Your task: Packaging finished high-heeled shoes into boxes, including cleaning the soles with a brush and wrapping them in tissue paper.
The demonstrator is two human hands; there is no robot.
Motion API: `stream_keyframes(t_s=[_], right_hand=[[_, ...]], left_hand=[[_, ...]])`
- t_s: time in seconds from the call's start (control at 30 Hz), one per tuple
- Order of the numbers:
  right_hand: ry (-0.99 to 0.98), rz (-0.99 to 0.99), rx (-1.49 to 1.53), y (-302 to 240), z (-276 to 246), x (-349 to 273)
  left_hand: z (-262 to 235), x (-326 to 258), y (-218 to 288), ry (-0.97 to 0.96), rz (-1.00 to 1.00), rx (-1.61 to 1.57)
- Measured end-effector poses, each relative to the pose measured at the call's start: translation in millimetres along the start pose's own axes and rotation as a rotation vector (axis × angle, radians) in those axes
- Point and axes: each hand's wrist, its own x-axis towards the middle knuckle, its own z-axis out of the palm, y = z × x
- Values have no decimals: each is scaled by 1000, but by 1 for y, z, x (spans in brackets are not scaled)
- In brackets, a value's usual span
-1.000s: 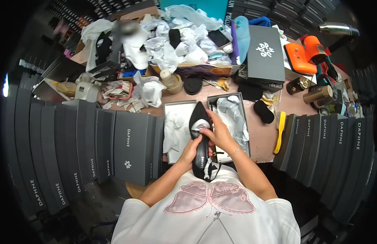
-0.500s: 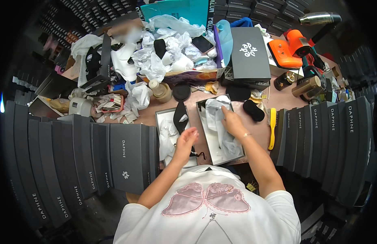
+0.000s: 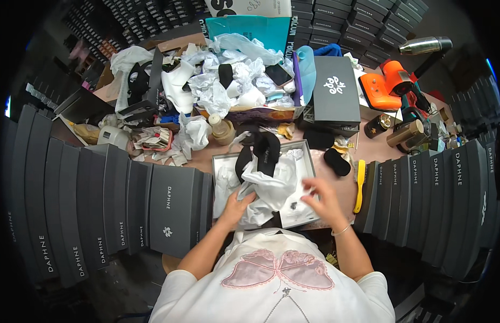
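My left hand [image 3: 238,209] is closed at the lower left of a bundle of white tissue paper [image 3: 269,184], with the thumb on top. From the bundle stick up black sandals [image 3: 268,152], soles and straps partly hidden by the paper. They are held above two shallow open shoe boxes that lie side by side. My right hand [image 3: 324,204] hovers over the right box [image 3: 309,216], its fingers bent and apart with nothing in them, slightly blurred. A small dark piece [image 3: 293,205] lies inside that box. More tissue [image 3: 225,177] fills the left box.
Dark grey shoe boxes stand in rows at left [image 3: 174,207] and right [image 3: 417,188]. Behind are a carton of crumpled paper [image 3: 261,114], a glue jar [image 3: 222,129] and a grey box [image 3: 336,91]. A yellow-handled brush [image 3: 360,185] and black pad [image 3: 337,162] lie right.
The tissue paper has left the right box and now wraps black sandals lifted over both boxes. My left hand has closed on the bundle. My right hand has let go of the paper and drawn back.
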Motion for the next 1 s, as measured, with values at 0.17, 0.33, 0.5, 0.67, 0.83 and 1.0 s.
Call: stream_keyframes(t_s=[0.17,0.33,0.5,0.67,0.83,1.0], right_hand=[[-591,-21,204,-35,-22,30],[-85,349,556,9,-57,-25],[201,291,493,21,-60,-39],[178,209,611,9,-37,-25],[231,220,467,19,-61,-31],[331,174,374,15,-37,-25]], left_hand=[[-19,-47,33,-459,-160,491],[-44,-89,27,-170,-306,9],[-32,-67,51,96,287,332],[-6,-29,23,140,-17,-250],[-40,-51,100,610,675,-222],[-22,-56,146,613,995,1386]])
